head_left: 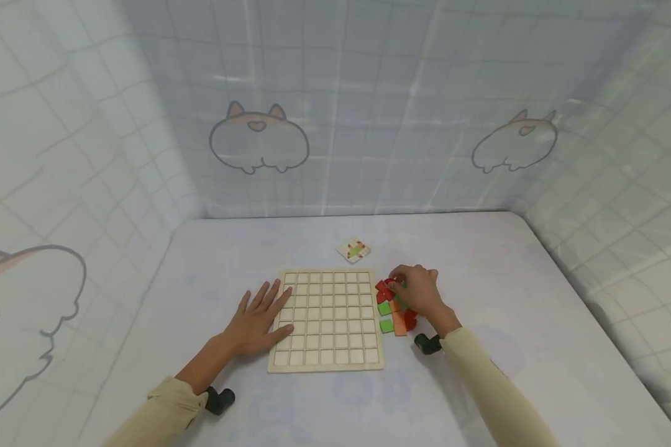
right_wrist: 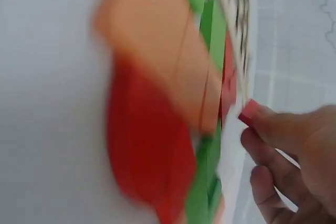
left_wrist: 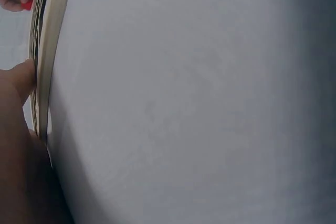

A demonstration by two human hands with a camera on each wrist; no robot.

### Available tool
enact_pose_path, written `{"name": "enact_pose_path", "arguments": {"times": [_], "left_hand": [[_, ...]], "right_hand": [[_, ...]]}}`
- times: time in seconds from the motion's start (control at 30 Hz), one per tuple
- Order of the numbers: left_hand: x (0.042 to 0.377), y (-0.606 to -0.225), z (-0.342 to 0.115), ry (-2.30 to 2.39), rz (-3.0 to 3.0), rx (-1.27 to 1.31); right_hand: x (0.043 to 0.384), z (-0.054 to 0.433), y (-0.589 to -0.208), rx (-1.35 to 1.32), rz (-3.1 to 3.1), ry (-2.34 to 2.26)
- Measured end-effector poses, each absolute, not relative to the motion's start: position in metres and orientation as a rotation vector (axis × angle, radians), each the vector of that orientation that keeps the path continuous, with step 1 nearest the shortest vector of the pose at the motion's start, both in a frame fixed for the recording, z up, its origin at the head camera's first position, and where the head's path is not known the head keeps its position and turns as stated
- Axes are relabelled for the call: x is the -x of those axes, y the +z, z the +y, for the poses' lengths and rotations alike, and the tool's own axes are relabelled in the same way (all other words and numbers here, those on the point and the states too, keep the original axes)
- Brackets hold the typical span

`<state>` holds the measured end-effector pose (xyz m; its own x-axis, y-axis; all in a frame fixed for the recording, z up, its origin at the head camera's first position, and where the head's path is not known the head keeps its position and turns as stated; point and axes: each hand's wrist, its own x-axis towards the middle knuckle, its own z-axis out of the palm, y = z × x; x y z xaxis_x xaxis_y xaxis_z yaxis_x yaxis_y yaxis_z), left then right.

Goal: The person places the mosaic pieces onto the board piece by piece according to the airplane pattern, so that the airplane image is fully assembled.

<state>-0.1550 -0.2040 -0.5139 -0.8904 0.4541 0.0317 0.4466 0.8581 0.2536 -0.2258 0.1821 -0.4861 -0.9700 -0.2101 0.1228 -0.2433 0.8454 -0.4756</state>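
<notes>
On the pale tabletop, saw a wooden grid board lying flat, pretty much front and centre. Found the left hand resting over its left edge, palm down, fingers spread wide, so basically a loose press and not a grip. Across from that, caught the right hand in a narrow pinch, with a small red piece held between thumb and index finger, near the board's far right corner. Got the clearest look at that pinch from the right wrist; also made out a speck of red at those fingertips from the left wrist, up in the corner.

Just beside the board's right edge, noticed a jumble of loose bits: green squares, orange pieces and a rounded red piece. Couldn't make out everything under the right hand, tbh. Past the far edge, spotted a little patterned card turned cornerwise. Also saw rolled beige sleeves on both arms.
</notes>
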Motion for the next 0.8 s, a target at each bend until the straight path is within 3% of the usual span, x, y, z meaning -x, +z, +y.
{"name": "enact_pose_path", "arguments": {"times": [0.33, 0.8], "left_hand": [[0.155, -0.507, -0.199, 0.382, 3.024, -0.712], [0.155, -0.507, -0.199, 0.401, 3.044, -0.74]], "right_hand": [[0.199, 0.15, -0.497, -0.354, -2.73, 1.317], [0.195, 0.142, -0.502, -0.468, -2.773, 0.934]]}}
